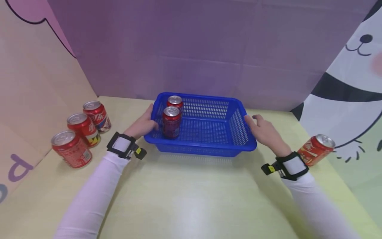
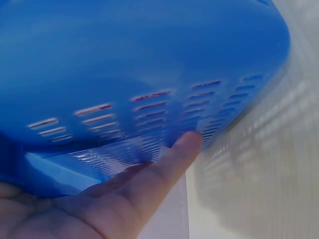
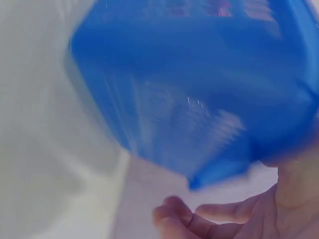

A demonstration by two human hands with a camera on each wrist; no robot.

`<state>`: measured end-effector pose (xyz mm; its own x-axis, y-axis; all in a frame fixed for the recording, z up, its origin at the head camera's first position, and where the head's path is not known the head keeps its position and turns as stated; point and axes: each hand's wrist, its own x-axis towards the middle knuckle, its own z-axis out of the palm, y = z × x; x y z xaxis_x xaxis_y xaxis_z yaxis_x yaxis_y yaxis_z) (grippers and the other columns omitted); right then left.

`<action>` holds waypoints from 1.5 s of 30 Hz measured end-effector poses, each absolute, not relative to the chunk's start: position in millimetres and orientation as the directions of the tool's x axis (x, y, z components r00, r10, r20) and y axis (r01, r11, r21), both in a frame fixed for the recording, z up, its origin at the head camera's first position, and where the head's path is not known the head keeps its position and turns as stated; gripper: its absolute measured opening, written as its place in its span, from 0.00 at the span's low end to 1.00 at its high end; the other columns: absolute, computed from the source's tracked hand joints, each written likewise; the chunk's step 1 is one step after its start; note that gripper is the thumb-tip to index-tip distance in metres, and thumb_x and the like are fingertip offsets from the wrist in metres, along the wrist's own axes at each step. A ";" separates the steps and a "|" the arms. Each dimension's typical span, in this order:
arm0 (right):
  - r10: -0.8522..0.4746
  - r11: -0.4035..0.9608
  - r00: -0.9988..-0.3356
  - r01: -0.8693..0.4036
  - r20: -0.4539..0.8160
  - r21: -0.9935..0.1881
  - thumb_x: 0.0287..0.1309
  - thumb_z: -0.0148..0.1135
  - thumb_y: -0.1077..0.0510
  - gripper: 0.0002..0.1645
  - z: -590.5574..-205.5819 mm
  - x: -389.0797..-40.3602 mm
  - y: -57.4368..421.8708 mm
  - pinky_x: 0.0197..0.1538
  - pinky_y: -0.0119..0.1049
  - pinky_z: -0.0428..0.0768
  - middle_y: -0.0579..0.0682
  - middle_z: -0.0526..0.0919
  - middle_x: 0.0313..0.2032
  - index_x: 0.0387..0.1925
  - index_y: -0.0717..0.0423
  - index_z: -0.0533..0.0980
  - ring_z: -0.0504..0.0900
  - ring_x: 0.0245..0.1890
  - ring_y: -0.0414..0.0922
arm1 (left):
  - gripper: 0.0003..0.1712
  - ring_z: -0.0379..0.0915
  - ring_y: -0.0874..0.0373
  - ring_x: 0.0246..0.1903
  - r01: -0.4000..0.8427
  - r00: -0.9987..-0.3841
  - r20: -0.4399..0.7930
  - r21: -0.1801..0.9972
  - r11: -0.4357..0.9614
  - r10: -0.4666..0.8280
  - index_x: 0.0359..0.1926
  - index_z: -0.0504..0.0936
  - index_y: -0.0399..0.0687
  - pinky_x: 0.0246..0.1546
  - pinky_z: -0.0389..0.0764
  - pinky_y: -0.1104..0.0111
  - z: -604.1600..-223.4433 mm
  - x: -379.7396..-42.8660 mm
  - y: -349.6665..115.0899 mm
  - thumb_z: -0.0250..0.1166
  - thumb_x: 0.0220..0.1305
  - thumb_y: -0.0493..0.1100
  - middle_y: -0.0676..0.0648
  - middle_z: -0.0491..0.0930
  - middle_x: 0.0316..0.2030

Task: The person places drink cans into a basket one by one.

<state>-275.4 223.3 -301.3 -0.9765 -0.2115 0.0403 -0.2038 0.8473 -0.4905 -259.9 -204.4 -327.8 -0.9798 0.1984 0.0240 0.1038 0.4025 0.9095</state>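
A blue plastic basket (image 1: 203, 146) with slotted walls lies ahead of me. At its left end stand two red soda cans, a nearer can (image 1: 171, 122) and a farther can (image 1: 175, 100). My left hand (image 1: 143, 125) grips the basket's left end, thumb over the rim; in the left wrist view a finger (image 2: 164, 174) lies against the slotted outer wall. My right hand (image 1: 267, 132) touches the right rim near the thumb. In the blurred right wrist view its other fingers (image 3: 219, 211) hang loosely bent, apart from the wall.
Three red cans stand on the left of the table (image 1: 185, 196): a near can (image 1: 73, 149), a middle can (image 1: 84, 129) and a far can (image 1: 97, 116). Another red-orange can (image 1: 316, 149) stands beyond my right wrist. A purple backdrop (image 1: 194, 49) rises behind the basket.
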 end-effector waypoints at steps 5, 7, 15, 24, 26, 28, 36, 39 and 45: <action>-0.267 0.899 -0.956 -0.292 0.121 -0.325 0.72 0.44 0.39 0.41 -271.0 -280.1 279.4 0.45 0.61 0.73 0.77 0.77 0.43 0.56 0.78 0.68 0.76 0.43 0.68 | 0.60 0.41 0.44 0.72 0.128 -0.976 0.048 0.916 0.380 0.212 0.77 0.31 0.40 0.69 0.47 0.48 -328.6 -259.8 -203.1 0.56 0.47 0.23 0.37 0.39 0.76; -0.298 0.908 -0.945 -0.323 0.131 -0.265 0.70 0.50 0.41 0.39 -260.5 -285.8 307.5 0.45 0.61 0.71 0.76 0.75 0.43 0.55 0.78 0.69 0.74 0.44 0.68 | 0.61 0.42 0.44 0.71 0.131 -0.976 0.053 0.916 0.379 0.210 0.77 0.32 0.41 0.68 0.48 0.47 -329.0 -259.7 -204.1 0.56 0.47 0.23 0.38 0.40 0.76; -0.312 0.914 -0.948 -0.281 -0.064 -0.292 0.70 0.49 0.40 0.44 -253.8 -302.6 402.1 0.60 0.76 0.41 0.71 0.36 0.73 0.71 0.69 0.56 0.34 0.70 0.72 | 0.61 0.38 0.44 0.72 0.110 -0.979 0.031 0.914 0.389 0.204 0.76 0.28 0.42 0.69 0.45 0.48 -328.8 -260.5 -205.1 0.56 0.49 0.24 0.39 0.35 0.76; -0.332 0.921 -0.927 -0.279 -0.172 -0.274 0.69 0.50 0.37 0.48 -290.7 -307.0 408.0 0.59 0.76 0.46 0.72 0.43 0.73 0.74 0.66 0.53 0.42 0.68 0.74 | 0.59 0.40 0.43 0.71 0.130 -0.977 0.054 0.916 0.380 0.205 0.77 0.32 0.40 0.69 0.46 0.47 -327.4 -260.4 -208.0 0.55 0.49 0.24 0.37 0.40 0.75; -0.335 0.927 -0.926 -0.291 -0.175 -0.237 0.66 0.54 0.36 0.50 -295.7 -305.5 406.4 0.59 0.76 0.48 0.74 0.44 0.71 0.73 0.67 0.54 0.44 0.67 0.76 | 0.58 0.41 0.43 0.71 0.137 -0.975 0.058 0.916 0.378 0.213 0.77 0.33 0.41 0.68 0.47 0.46 -328.3 -260.6 -207.8 0.55 0.50 0.24 0.37 0.40 0.75; -0.334 0.931 -0.927 -0.297 -0.169 -0.210 0.64 0.56 0.36 0.52 -298.0 -303.6 406.6 0.58 0.76 0.49 0.76 0.45 0.70 0.73 0.68 0.53 0.46 0.66 0.78 | 0.58 0.43 0.43 0.70 0.144 -0.974 0.063 0.917 0.373 0.219 0.77 0.34 0.41 0.68 0.49 0.46 -328.9 -260.6 -207.0 0.56 0.49 0.24 0.37 0.42 0.75; -0.262 0.959 -0.951 -0.237 -0.166 -0.152 0.59 0.59 0.31 0.59 -303.1 -298.5 409.9 0.58 0.75 0.52 0.81 0.52 0.66 0.70 0.74 0.53 0.51 0.63 0.78 | 0.60 0.38 0.44 0.72 0.132 -0.978 0.055 0.912 0.388 0.203 0.77 0.31 0.41 0.69 0.45 0.49 -326.3 -258.6 -203.0 0.56 0.49 0.25 0.37 0.37 0.76; -0.243 0.965 -0.962 -0.228 -0.121 -0.131 0.58 0.59 0.30 0.58 -305.3 -299.7 409.2 0.58 0.74 0.53 0.82 0.56 0.63 0.67 0.77 0.57 0.53 0.61 0.78 | 0.60 0.32 0.46 0.73 0.114 -0.983 0.042 0.905 0.409 0.181 0.76 0.27 0.39 0.70 0.39 0.52 -326.0 -258.9 -203.6 0.56 0.50 0.26 0.38 0.31 0.76; -0.225 0.973 -0.972 -0.221 -0.066 -0.064 0.59 0.57 0.28 0.56 -311.8 -298.0 408.6 0.56 0.74 0.58 0.82 0.61 0.59 0.62 0.77 0.63 0.57 0.57 0.79 | 0.59 0.31 0.46 0.73 0.081 -0.986 0.006 0.896 0.438 0.168 0.76 0.26 0.40 0.70 0.39 0.50 -329.1 -259.4 -205.6 0.56 0.53 0.28 0.40 0.30 0.76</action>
<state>-298.0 408.6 -311.8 -0.9721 -0.2250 -0.0659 -0.2209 0.9732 -0.0641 -259.4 -205.6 -329.1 -0.9857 0.1685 0.0065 0.0807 0.4376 0.8956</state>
